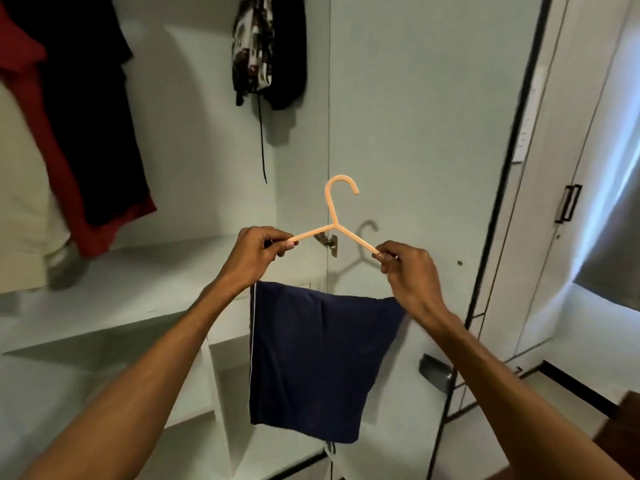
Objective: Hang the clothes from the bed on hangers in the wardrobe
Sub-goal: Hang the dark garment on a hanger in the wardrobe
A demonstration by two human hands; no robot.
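Both hands are raised in front of an open wardrobe, each gripping one sloping arm of a peach plastic hanger (335, 226) whose hook points up, toward 12 o'clock. The left hand (258, 252) has thumb and curled fingers closed round the end of the arm at 9 o'clock from the hook's stem; the right hand (405, 271) pinches the other arm's end at 4 o'clock from it. A folded navy garment (311, 358) with a thin white stripe down its left edge hangs below the hands, at 6 o'clock, its top edge running from wrist to wrist — what it hangs from is hidden. At 10 o'clock a red garment (100, 233) and a black one (86, 116) hang above a pale shelf (138, 289). A dark patterned garment (256, 46) hangs at 11 o'clock, just left of the wardrobe door (415, 133) — the hanger's shadow falls on that door
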